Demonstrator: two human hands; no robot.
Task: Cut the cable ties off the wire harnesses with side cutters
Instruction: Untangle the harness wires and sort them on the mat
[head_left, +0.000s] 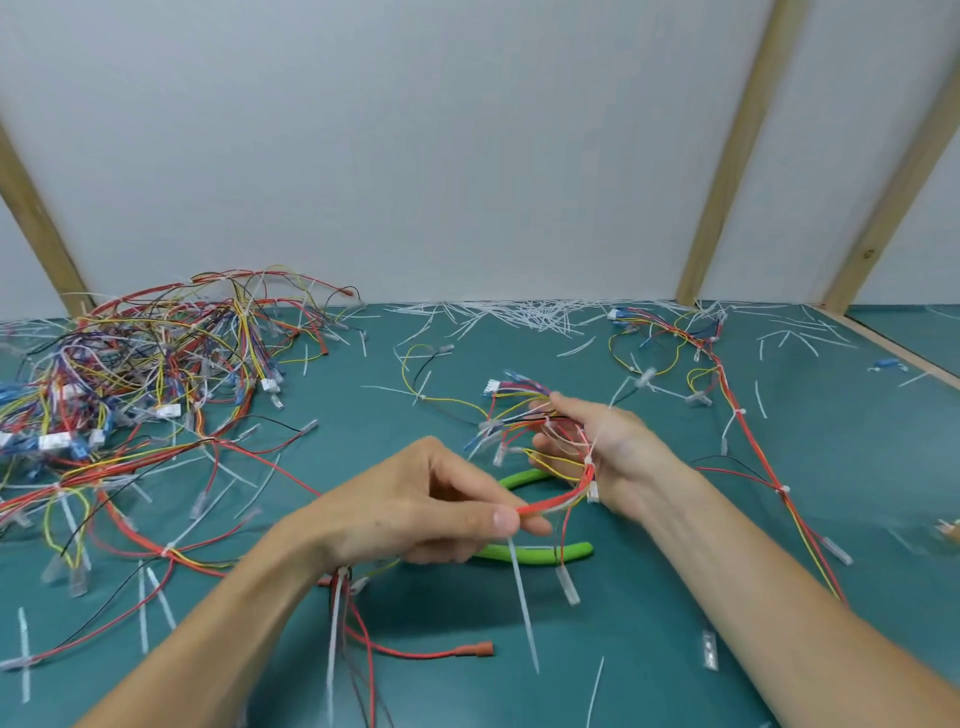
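A wire harness (558, 501) of red, yellow and white wires is held up between both hands above the green mat. My left hand (431, 506) pinches its red bundle between thumb and fingers, where a white cable tie (522, 603) hangs down with a long tail. My right hand (602, 452) grips the looped far end with its connectors. The green-handled side cutters (535, 552) lie on the mat under the hands, partly hidden by my left hand. No hand holds them.
A large tangled pile of harnesses (140, 374) fills the left of the mat (675, 597). Another harness (727, 395) runs down the right side. Cut white tie pieces (530, 314) lie scattered along the back wall and over the mat. Wooden posts stand behind.
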